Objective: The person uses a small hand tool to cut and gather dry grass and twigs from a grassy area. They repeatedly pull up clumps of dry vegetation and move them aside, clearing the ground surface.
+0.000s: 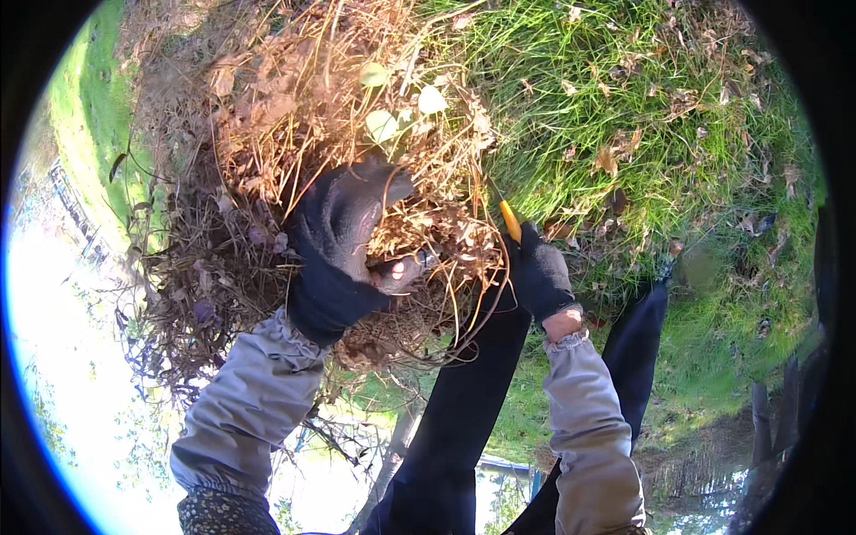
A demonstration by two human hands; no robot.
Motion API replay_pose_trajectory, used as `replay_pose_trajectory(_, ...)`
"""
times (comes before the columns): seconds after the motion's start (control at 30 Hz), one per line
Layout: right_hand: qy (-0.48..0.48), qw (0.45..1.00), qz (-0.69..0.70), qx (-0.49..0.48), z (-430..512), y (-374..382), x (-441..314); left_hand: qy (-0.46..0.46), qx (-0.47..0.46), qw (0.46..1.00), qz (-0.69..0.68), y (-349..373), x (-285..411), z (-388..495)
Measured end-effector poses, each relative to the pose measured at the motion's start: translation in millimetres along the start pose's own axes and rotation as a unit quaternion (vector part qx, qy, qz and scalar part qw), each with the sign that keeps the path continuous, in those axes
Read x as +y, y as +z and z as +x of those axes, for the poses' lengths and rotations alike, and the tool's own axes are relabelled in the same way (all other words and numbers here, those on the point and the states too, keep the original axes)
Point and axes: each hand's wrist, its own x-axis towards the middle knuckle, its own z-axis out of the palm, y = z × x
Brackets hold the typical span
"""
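Observation:
My left hand (pixel 341 231), in a dark work glove, curls around a bunch of dry plant stems (pixel 435 231). Its thumb and fingers are bent about the clump, and some of the stems are hidden by the glove. To the right, my right hand (pixel 543 271), gloved the same way, grips a hand tool by its yellow-orange handle (pixel 511 221). A thin dark part of the tool runs from the handle towards the dry stems; its far end is lost among them, so its exact kind cannot be told.
Dry stalks and dead leaves (pixel 267 120) spread ahead and left, with a few pale green leaves (pixel 381 126) among them. Green grass (pixel 602 114) with scattered fallen leaves lies on the right. My dark-trousered legs (pixel 468 394) stand below, close to looping stems.

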Motion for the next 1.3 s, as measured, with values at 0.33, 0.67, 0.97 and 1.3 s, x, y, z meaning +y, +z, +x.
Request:
replay_pose_trajectory(0.33,-0.098,0.988,0.084,0.08,-15,49,26,-0.39,-0.125,0.912,0.007,158,52,83)
replay_pose_trajectory(0.67,-0.003,0.988,0.151,-0.027,-17,-9,17,-0.35,-0.009,0.936,0.032,161,-2,50)
replay_pose_trajectory(0.97,0.007,0.946,0.295,0.137,-10,-37,24,-0.201,-0.134,0.691,-0.681,69,-159,-6)
replay_pose_trajectory(1.3,-0.163,0.967,0.126,0.147,123,-99,-78,-0.22,-0.156,0.791,-0.549,84,-194,-23)
